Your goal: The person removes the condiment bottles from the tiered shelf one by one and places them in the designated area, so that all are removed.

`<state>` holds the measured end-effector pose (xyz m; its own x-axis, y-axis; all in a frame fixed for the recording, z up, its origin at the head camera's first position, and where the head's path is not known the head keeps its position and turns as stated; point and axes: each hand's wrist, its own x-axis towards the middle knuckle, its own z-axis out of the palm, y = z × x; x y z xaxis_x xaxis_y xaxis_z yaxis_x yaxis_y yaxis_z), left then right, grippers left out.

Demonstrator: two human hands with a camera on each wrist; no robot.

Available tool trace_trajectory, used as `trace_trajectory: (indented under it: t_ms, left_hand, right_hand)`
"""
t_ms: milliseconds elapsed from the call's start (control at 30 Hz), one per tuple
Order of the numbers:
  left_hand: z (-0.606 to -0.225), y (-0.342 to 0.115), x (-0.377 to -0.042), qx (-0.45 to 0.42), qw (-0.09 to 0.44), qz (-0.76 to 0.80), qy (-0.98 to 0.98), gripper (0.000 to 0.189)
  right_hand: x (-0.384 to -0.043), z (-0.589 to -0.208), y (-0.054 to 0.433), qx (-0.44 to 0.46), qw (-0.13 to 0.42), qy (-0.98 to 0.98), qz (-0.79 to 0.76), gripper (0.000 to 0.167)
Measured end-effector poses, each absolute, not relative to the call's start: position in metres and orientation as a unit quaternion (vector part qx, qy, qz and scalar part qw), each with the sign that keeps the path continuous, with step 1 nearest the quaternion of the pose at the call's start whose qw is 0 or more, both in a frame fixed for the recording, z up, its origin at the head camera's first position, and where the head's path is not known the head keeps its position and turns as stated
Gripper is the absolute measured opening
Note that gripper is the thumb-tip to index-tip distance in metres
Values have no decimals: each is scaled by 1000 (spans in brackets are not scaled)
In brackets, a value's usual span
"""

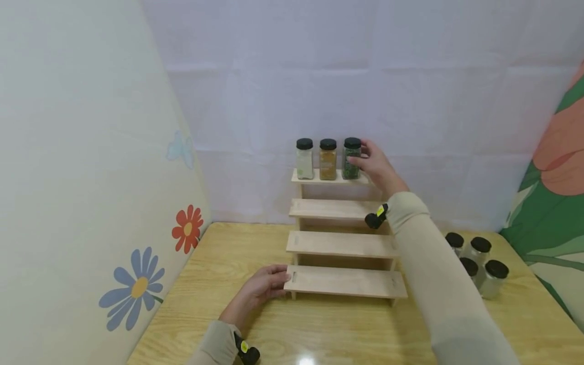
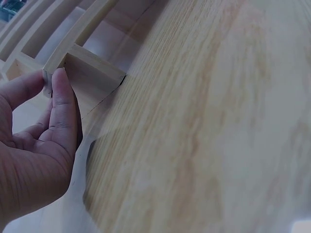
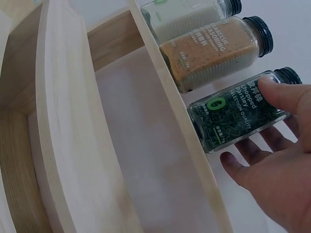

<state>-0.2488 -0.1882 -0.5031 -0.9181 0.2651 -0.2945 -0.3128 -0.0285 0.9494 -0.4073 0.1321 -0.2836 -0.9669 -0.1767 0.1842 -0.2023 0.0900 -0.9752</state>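
On the top tier of a wooden tiered rack (image 1: 344, 244) stands a jar of chopped parsley (image 3: 238, 110) with a black lid. My right hand (image 1: 377, 165) holds it from the right, thumb across the label and fingers behind. Left of it, upright on the same tier, are a jar of orange barbecue seasoning (image 1: 328, 161) and a jar of white powder (image 1: 304, 161). Low at the rack's left side, my left hand (image 1: 264, 284) pinches the end of the lowest shelf (image 2: 57, 60) between thumb and fingers.
Several black-lidded jars (image 1: 494, 276) stand at the right of the wood-grain table (image 1: 246, 243), partly behind my right sleeve. The three lower tiers carry no jars. A pale cloth (image 1: 255, 101) hangs behind the rack, and a flower-painted wall (image 1: 137, 177) borders the left.
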Motion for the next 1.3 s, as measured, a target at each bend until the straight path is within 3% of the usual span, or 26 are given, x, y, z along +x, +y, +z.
trace_trajectory:
  t_ms: [533, 1300]
  left_hand:
    - [-506, -185, -251, -23, 196, 720, 666, 58]
    - [-508, -189, -254, -13, 196, 726, 659, 58]
  right_hand:
    - [-388, -276, 148, 134, 49, -745, 652, 60]
    - [-316, -288, 224, 158, 78, -775, 607, 66]
